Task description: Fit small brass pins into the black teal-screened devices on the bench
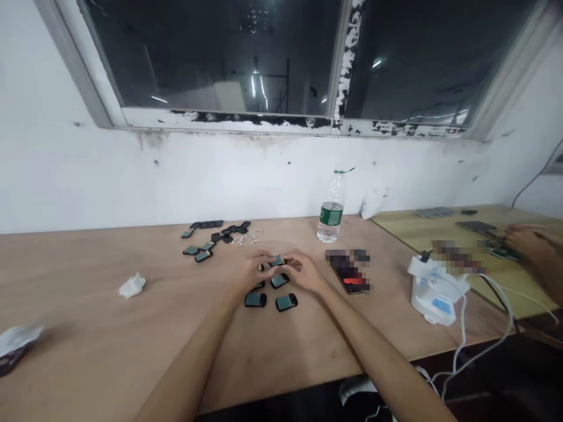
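Note:
Between the fingertips of my left hand (254,272) and my right hand (304,271) is a small black device with a grey-green face (277,260). Both hands are closed on its sides, just above the wooden table (167,328). Under and in front of them lie similar devices, among them one at the lower left (255,300), one at the lower right (287,302) and one close below my fingers (279,281). Another is partly hidden by my left hand.
Further back lie more devices (203,256), black pieces (226,238) and small white parts (246,238). A bottle (331,217), phone (347,272) and white power strip (435,296) stand or lie rightward. Crumpled tissue (132,285) lies left. Another person's hands (528,240) are far right.

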Motion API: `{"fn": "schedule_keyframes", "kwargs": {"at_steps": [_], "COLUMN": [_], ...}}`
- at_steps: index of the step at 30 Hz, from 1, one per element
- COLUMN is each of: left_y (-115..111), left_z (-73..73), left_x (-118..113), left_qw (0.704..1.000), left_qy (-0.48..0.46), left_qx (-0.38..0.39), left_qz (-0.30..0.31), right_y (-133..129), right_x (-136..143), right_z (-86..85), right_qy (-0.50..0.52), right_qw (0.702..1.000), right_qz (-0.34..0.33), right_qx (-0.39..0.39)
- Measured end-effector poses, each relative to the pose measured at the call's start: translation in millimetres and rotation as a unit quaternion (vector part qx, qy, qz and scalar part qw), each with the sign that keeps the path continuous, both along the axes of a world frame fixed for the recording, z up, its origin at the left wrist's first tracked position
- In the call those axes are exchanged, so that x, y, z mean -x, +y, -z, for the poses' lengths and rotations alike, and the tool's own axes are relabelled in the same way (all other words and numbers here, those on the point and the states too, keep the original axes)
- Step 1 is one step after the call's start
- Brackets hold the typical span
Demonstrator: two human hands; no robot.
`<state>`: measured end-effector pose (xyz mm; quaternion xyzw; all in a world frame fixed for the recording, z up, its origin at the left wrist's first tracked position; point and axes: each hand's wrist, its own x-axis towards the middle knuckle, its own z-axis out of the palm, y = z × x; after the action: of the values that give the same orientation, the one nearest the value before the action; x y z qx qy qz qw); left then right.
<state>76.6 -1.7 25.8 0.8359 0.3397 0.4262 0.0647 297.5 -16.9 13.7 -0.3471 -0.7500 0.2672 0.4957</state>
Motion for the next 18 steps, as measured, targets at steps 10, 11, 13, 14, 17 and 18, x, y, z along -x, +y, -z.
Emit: {"fn": "schedule_keyframes", "kwargs": {"at_steps": [10,11,13,14,17,18], "left_y": [12,14,18,20,23,23], "left_z": [11.6,13.2,15.5,16.2,17.1,17.0], "left_x": [-5,-7,-10,-11,-14,-15], "left_qw": [0.997,0.996,0.994,0.992,0.99,0.989], "left_qy": [0.015,0.027,0.051,0.063,0.097,0.105], "left_qx": [0.078,0.086,0.099,0.102,0.097,0.094], "left_qz": [-0.017,-0.015,-0.02,-0.024,-0.031,-0.032], "right_y": [22,26,30,31,31,30], "right_x": [-45,-51,-60,-62,-64,-63], "right_z": [-0.8,2.2,8.0,10.5,14.9,15.4], "right_qy": [-0.153,-0.192,-0.253,-0.272,-0.29,-0.29], "right_qw": [0.977,0.969,0.954,0.949,0.945,0.945], "right_qz": [0.145,0.154,0.159,0.156,0.153,0.153], "right_qx": [-0.016,-0.006,0.007,0.009,-0.003,-0.005]}}
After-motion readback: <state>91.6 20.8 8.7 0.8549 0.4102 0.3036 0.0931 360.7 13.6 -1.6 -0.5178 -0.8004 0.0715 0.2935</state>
